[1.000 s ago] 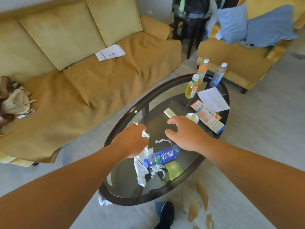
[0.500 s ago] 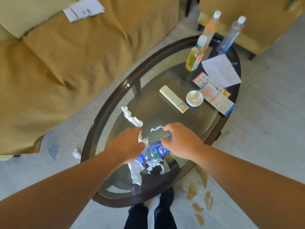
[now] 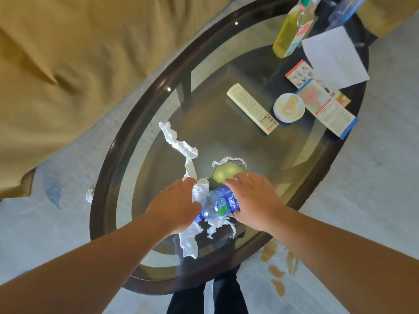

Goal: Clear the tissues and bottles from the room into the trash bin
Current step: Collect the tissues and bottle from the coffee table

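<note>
Your right hand (image 3: 251, 200) lies over the blue-labelled bottle (image 3: 221, 203), fingers curled round its body, so you have it in a grip. The bottle lies on its side on the near part of the glass table (image 3: 106, 168), cap end towards your left hand (image 3: 174, 205). That hand sits just beside the bottle, on top of the crumpled tissue (image 3: 191, 242) spread under and around it. You cannot tell whether its fingers pinch the tissue or only rest there. The two hands are close, with the bottle between them.

A long tissue strip (image 3: 175, 141) runs away from your left hand across the glass, and a small tissue scrap (image 3: 229, 159) lies just beyond your right fingers. Another tissue bit (image 3: 90, 194) lies on the floor beside the table rim, on the sofa (image 3: 68, 64) side.

At the far end stand a yellow bottle (image 3: 292, 30) and a clear bottle (image 3: 342, 10), both cut off by the frame. Near them lie a remote (image 3: 251, 108), a white dish (image 3: 288, 107), leaflets (image 3: 326, 107) and a white sheet (image 3: 333, 57).
</note>
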`<state>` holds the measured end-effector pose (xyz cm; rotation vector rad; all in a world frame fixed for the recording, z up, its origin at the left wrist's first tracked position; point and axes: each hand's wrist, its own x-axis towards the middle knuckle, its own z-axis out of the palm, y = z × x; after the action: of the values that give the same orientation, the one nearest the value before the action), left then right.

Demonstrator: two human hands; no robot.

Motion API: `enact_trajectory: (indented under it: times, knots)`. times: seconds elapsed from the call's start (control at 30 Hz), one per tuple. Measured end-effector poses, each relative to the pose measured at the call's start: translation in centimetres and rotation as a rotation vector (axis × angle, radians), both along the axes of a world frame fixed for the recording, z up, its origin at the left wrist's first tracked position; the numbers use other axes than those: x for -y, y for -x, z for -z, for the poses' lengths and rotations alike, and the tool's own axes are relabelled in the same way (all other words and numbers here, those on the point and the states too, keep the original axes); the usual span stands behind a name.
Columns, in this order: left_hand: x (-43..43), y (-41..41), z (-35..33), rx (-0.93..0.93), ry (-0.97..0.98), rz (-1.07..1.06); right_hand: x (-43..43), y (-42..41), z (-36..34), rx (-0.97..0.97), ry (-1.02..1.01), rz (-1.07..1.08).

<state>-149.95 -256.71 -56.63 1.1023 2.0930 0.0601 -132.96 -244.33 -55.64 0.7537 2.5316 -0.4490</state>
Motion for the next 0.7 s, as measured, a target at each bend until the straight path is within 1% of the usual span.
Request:
enact_trajectory:
  times: [0.2,0.3,0.53,0.7]
  knots:
    - [-0.4,0.0,1.8,-0.024,-0.006,0.042,0.8,0.6,2.6,0.036,-0.034,-0.111]
    - [-0.3,0.3,2.2,-0.012,0.006,0.035,0.6,0.7,3.5,0.047,-0.066,-0.125]
    - [0.0,0.7,1.6,0.034,0.001,0.024,0.3,0.4,4.7,0.043,-0.066,-0.090]
    - [0.3,1.4,-0.2,0.045,0.001,-0.004,-0.5,-1.2,2.1,-0.036,-0.118,0.080]
